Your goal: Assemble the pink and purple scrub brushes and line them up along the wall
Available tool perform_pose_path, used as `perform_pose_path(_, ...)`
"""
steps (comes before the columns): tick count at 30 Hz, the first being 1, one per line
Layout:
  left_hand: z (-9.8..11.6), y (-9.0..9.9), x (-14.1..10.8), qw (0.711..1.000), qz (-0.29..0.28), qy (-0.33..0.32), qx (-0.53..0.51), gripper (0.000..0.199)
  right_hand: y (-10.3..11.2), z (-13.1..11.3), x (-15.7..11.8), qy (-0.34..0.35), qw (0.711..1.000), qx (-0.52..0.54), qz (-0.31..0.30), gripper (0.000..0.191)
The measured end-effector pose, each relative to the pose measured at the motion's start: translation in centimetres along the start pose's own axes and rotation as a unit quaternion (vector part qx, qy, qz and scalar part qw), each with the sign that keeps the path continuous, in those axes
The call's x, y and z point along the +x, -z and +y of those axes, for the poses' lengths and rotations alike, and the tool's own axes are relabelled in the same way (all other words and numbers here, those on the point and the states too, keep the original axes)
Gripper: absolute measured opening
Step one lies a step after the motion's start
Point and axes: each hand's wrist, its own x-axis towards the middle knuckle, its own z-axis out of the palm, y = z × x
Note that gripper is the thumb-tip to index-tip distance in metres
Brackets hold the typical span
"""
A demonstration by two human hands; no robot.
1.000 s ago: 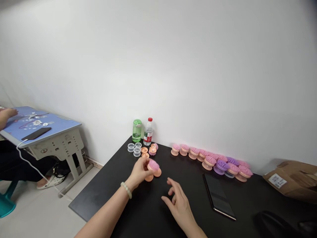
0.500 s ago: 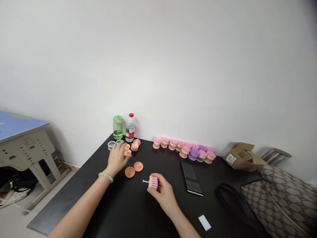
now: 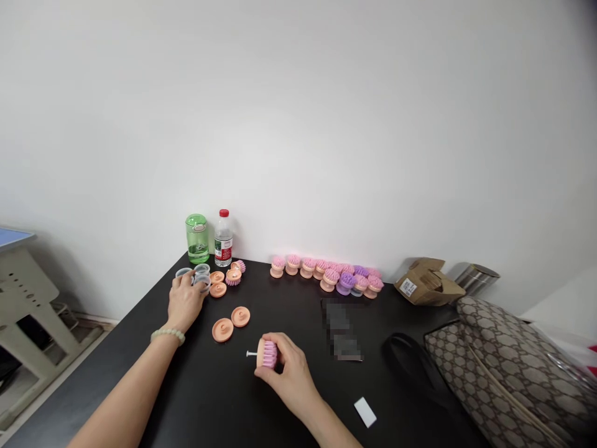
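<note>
My left hand (image 3: 185,298) reaches over several transparent plastic cups (image 3: 201,277) at the back left of the black table, its fingers against them. My right hand (image 3: 285,367) grips a pink bristled brush head (image 3: 269,353), and a thin white pin (image 3: 252,353) sticks out to its left. Two peach round discs (image 3: 222,330) (image 3: 240,317) lie between my hands. Near my left hand sit other peach parts (image 3: 217,284) and a pink-bristled brush (image 3: 234,277).
A green bottle (image 3: 197,239) and a water bottle (image 3: 224,239) stand at the wall. A row of pink and purple brushes (image 3: 326,275) lines the back edge. A blurred-out rectangular object (image 3: 340,330), a white card (image 3: 365,412), a cardboard package (image 3: 426,285) and a patterned bag (image 3: 489,367) lie to the right.
My left hand has moved back from the peach parts to the transparent cups. The brush head stays in my right hand, which has shifted slightly. My view has turned right, sliding everything left.
</note>
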Motion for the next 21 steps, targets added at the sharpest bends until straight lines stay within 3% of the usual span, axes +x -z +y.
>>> perform_pose_path(6, 2.2, 2.2, -1.4, 0.995, -0.017, -0.014, -0.101, 0.026, 1.0, 0.8, 0.2, 0.028, 0.997, 0.003, 0.070, 0.049)
perform_pose_path(9, 4.7, 4.0, -2.9, 0.963, -0.034, -0.033, -0.264, 0.024, 1.8, 1.3, 0.2, 0.049, 0.993, 0.017, 0.110, 0.044)
perform_pose_path(11, 6.7, 5.1, -4.0, 0.940, -0.087, -0.048, -0.328, 0.024, 2.3, 1.5, 0.0, 0.065, 0.989, 0.029, 0.133, 0.040)
perform_pose_path(13, 8.6, 6.0, -5.0, 0.918, -0.124, -0.048, -0.373, 0.042, 2.7, 1.5, -0.2, 0.086, 0.984, 0.045, 0.149, 0.038)
perform_pose_path(15, 10.2, 6.5, -6.0, 0.905, -0.163, -0.047, -0.390, 0.061, 3.1, 1.4, -0.5, 0.107, 0.980, 0.057, 0.159, 0.036)
perform_pose_path(18, 11.9, 6.3, -7.1, 0.915, -0.145, -0.056, -0.373, 0.059, 3.5, 1.4, -0.8, 0.126, 0.977, 0.051, 0.164, 0.035)
perform_pose_path(21, 12.2, 5.3, -7.8, 0.934, -0.116, -0.104, -0.320, 0.063, 3.5, 1.5, -0.9, 0.139, 0.981, 0.012, 0.133, 0.038)
